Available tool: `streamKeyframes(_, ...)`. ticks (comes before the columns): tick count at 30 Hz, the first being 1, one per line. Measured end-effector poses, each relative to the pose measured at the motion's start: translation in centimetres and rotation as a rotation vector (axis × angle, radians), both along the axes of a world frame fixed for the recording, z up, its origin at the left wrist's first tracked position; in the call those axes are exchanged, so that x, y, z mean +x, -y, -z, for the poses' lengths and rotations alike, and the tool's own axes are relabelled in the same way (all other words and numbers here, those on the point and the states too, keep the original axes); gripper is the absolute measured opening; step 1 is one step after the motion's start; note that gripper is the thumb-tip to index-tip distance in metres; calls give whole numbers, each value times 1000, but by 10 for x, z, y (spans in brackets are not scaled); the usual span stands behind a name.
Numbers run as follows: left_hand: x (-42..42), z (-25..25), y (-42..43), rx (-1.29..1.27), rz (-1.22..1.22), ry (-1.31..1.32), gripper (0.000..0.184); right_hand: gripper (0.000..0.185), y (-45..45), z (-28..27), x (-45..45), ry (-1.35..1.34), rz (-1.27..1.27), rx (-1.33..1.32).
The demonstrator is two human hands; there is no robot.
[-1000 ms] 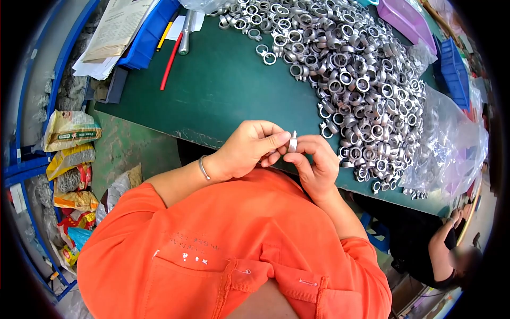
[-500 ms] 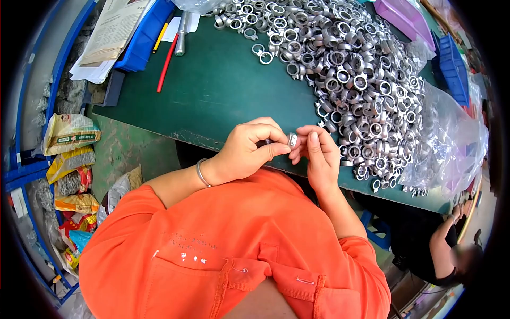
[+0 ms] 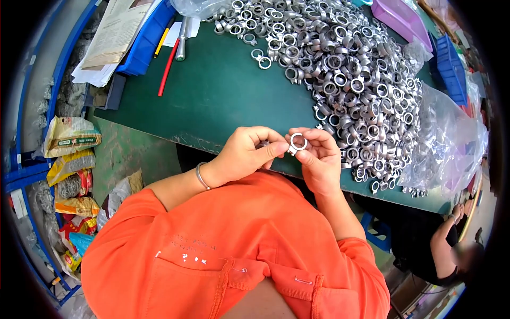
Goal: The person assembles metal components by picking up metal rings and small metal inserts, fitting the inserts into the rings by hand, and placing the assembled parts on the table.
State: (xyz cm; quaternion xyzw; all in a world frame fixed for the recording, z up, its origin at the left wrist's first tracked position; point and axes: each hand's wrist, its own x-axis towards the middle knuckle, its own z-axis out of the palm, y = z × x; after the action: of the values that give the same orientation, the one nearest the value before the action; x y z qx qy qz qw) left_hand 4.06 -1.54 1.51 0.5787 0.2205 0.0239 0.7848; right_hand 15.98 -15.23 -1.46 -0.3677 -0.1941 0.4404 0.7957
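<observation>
A single metal ring (image 3: 291,141) with a small lug is held in the fingers of my right hand (image 3: 322,159), its round opening turned up toward me. Close beside it, my left hand (image 3: 248,152) is closed, thumb against fingers, the thumb tip near the ring's lug. A bit of something grey shows inside the left fingers, too covered to name. Both hands are at the near edge of the green table (image 3: 212,101). To their right and beyond lies a large heap of similar metal rings (image 3: 357,85).
A red pen (image 3: 168,68), a yellow pen (image 3: 161,42) and a metal-shafted tool (image 3: 181,47) lie at the left, near a blue bin (image 3: 139,53) with papers. Clear plastic (image 3: 443,138) covers the right edge. Another person (image 3: 425,244) is at the lower right.
The ring has turned from edge-on to showing its open face, and now sits in the right fingers. The left hand has drawn slightly back from it.
</observation>
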Motion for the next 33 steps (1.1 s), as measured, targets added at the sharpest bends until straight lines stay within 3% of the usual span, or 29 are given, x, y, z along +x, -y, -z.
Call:
streamKeyframes(7,-2,0,2,104,-22,158,11,24,4,2,-10,275,42,-118)
streamKeyframes(17,-2,2,4,396,-20,241,12,29,4,-5,-10,303,172,-102)
streamKeyframes(19,-1,2,7,68,-92,33,14,28,8,-7,-3,1259,359,-102)
streamKeyframes(20,-1,6,7,69,-88,36,14,28,9,-12,-6,1332,325,-45)
streamKeyframes(22,-1,14,4,-518,-111,-47,22,30,6,-17,-13,1290,179,49)
streamKeyframes(24,-1,8,3,-719,-24,-164,27,31,11,-10,-3,1446,277,-67)
streamKeyframes(26,-7,19,3,-645,35,-181,24,24,12,-7,15,1678,535,-448)
streamKeyframes(28,-7,15,6,-582,23,-192,17,18,12,-18,24,1844,538,-889)
streamKeyframes(30,-6,12,7,-454,2,-170,11,14,16,-15,27,1877,481,-937)
streamKeyframes(33,-4,9,9,-410,-20,-109,11,10,11,-16,23,1820,439,-690)
